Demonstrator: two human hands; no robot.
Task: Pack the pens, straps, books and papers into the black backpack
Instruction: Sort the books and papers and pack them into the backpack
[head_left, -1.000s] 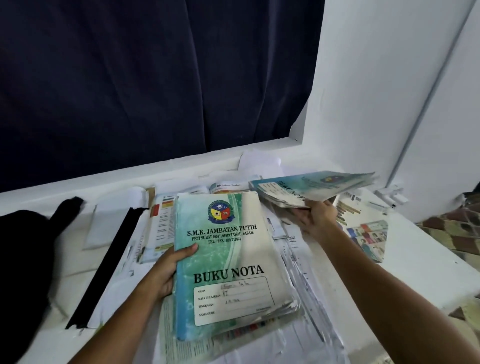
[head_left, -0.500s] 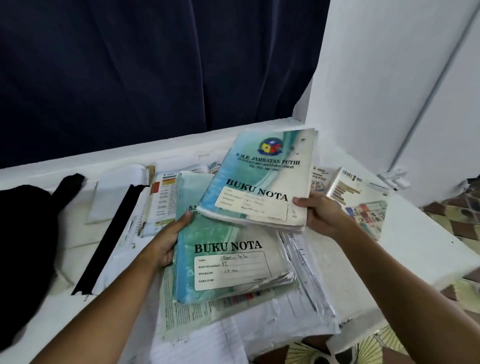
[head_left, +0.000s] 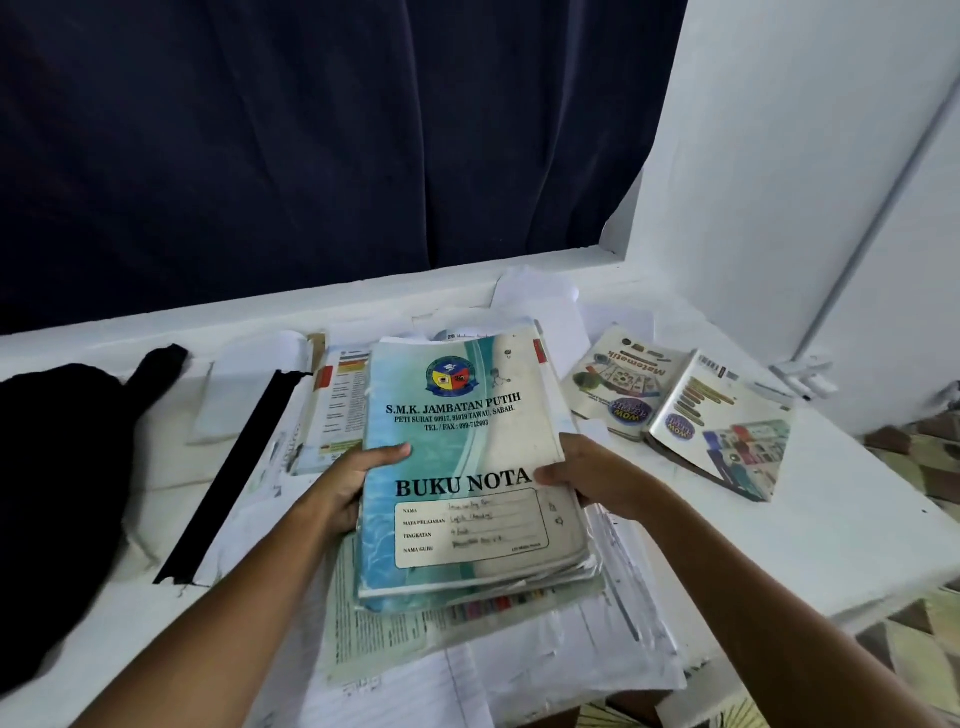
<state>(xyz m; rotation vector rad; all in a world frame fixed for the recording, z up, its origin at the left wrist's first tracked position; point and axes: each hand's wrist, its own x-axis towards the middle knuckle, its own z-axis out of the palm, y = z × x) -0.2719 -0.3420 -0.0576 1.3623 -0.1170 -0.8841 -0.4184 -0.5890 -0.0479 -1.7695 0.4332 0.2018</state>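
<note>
A person stands over a white table (head_left: 810, 545) strewn with schoolwork, both hands gripping a stack of notebooks (head_left: 467, 467) near the middle of it. The left hand (head_left: 345, 491) holds the stack's left edge, thumb lying across the top cover and fingers tucked out of sight beneath. The right hand (head_left: 592, 475) holds the right edge in the same way, its thumb pressing the cover just beside the printed words "BUKU NOTA". The top notebook is blue-green and white with a school crest and a handwritten name label; more notebooks with worn page edges lie squared up under it. The stack rests on, or just above, a spread of loose papers (head_left: 571, 654) that reaches the table's near edge; whether it touches them cannot be told. The black backpack (head_left: 57, 499) lies flat at the far left of the table, well apart from the stack. Between backpack and notebooks a black strap (head_left: 234, 473) runs diagonally over white sheets. Behind the stack, an open printed book (head_left: 337, 410) pokes out on the left. To the right lie two glossy mathematics workbooks (head_left: 675, 415), one overlapping the other, apart from the hands. A dark blue curtain (head_left: 311, 145) hangs behind the table, beside a white wall (head_left: 779, 156).
</note>
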